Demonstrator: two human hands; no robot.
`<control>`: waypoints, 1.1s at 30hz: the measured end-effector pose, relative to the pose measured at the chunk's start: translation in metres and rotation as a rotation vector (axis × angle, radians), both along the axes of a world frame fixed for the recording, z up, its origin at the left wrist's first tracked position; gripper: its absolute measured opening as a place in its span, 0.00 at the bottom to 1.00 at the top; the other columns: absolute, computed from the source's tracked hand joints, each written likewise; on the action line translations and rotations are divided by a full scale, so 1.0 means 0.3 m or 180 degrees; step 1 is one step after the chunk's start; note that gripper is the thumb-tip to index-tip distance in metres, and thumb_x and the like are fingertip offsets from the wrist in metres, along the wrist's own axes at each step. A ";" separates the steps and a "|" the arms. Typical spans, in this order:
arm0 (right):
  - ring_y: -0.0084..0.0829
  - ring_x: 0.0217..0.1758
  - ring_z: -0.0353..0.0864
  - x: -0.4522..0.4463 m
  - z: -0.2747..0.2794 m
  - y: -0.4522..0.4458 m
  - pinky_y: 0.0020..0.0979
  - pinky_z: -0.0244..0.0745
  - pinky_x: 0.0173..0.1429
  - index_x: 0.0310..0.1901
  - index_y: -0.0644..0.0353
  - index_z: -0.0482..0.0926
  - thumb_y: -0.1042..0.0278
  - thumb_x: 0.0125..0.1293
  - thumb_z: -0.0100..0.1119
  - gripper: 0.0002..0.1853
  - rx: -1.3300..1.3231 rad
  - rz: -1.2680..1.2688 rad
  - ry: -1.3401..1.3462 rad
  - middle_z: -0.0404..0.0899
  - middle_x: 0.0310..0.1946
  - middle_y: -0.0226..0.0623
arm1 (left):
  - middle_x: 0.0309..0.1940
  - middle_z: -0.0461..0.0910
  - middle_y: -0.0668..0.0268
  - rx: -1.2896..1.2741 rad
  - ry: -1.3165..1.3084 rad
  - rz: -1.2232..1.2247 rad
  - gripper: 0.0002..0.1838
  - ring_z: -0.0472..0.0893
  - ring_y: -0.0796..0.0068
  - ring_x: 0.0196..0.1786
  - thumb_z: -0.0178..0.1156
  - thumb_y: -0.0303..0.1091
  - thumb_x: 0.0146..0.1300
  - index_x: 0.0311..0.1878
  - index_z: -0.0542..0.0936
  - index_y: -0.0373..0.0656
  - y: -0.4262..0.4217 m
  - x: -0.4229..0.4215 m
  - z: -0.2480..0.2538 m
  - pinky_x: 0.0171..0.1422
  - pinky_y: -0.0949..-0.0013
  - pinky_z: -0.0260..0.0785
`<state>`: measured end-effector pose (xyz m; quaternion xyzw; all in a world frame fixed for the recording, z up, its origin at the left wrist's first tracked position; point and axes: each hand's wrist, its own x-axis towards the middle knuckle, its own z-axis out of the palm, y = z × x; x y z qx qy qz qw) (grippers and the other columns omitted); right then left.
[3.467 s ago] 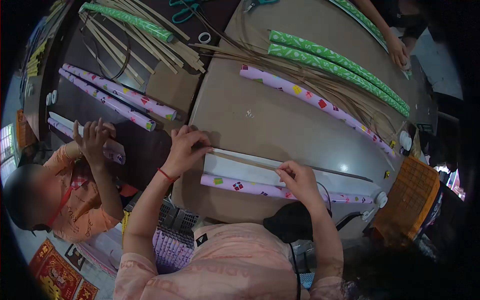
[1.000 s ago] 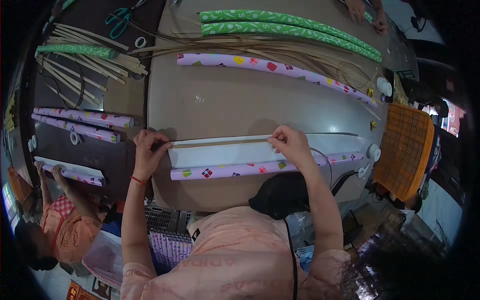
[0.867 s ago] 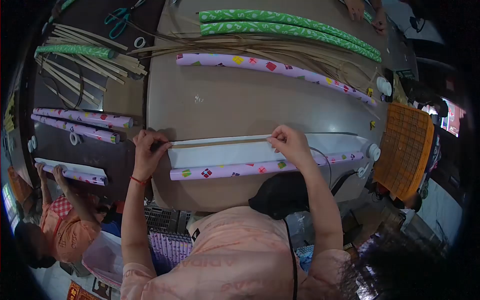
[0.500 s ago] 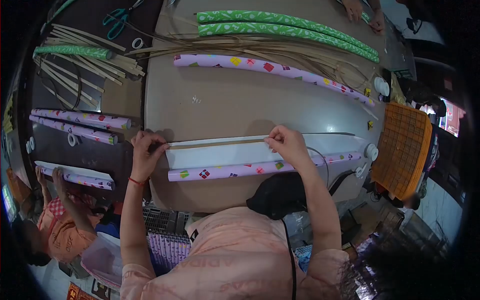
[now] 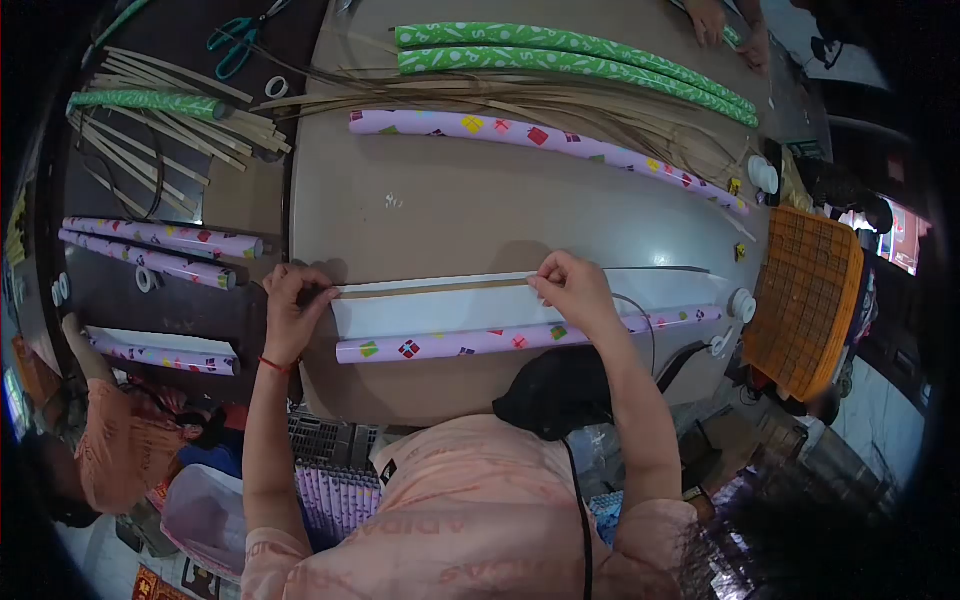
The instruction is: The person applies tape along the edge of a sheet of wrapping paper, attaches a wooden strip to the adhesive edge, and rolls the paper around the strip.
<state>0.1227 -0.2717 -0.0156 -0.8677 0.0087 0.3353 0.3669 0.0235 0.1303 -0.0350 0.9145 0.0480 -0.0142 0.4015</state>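
Observation:
A thin brown strip lies along the white inner side of a partly rolled sheet. The sheet's rolled part, a purple gift-patterned tube, runs along the near side. My left hand pinches the strip's left end at the sheet's corner. Farther right, my right hand pinches the strip between thumb and fingers near the sheet's far edge. A dark thin strand curves down to the right of my right hand.
Beyond lie a purple roll, brown strips and green rolls. Tape rolls and an orange crate are at the right. A co-worker sits at the left by another partly rolled sheet; another person's hands show at top right.
Compared with the oldest frame, the view has shifted and my right hand has moved farther from my left along the strip. The left co-worker's hands have left the middle of their sheet.

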 end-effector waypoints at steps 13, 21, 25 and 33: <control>0.39 0.32 0.84 -0.011 0.000 0.008 0.37 0.76 0.37 0.34 0.58 0.76 0.60 0.58 0.71 0.14 -0.0314 -0.0036 -0.0251 0.82 0.25 0.37 | 0.33 0.77 0.72 0.0030 -0.0016 0.0004 0.12 0.75 0.69 0.42 0.74 0.29 0.52 0.37 0.79 0.49 0.002 0.005 0.010 0.55 0.64 0.58; 0.40 0.30 0.83 0.004 0.047 0.042 0.39 0.75 0.36 0.35 0.56 0.75 0.58 0.59 0.71 0.15 -0.0684 0.0315 -0.0290 0.81 0.24 0.36 | 0.31 0.75 0.72 -0.0132 0.0124 0.0013 0.10 0.73 0.71 0.41 0.74 0.30 0.53 0.35 0.81 0.49 0.014 0.014 0.023 0.54 0.65 0.57; 0.36 0.27 0.83 -0.009 0.031 0.039 0.38 0.74 0.33 0.34 0.56 0.75 0.58 0.60 0.71 0.14 -0.0761 0.0403 -0.0588 0.81 0.22 0.34 | 0.31 0.75 0.71 -0.0141 0.0211 0.0044 0.10 0.73 0.70 0.41 0.74 0.30 0.53 0.35 0.81 0.47 0.011 0.015 0.030 0.55 0.65 0.58; 0.38 0.26 0.83 -0.028 0.039 0.044 0.40 0.74 0.33 0.35 0.55 0.77 0.56 0.61 0.70 0.13 -0.0777 0.0562 -0.1055 0.81 0.21 0.33 | 0.32 0.77 0.70 -0.0309 0.0328 0.0026 0.09 0.74 0.70 0.42 0.74 0.32 0.55 0.37 0.83 0.46 0.022 0.014 0.041 0.57 0.66 0.59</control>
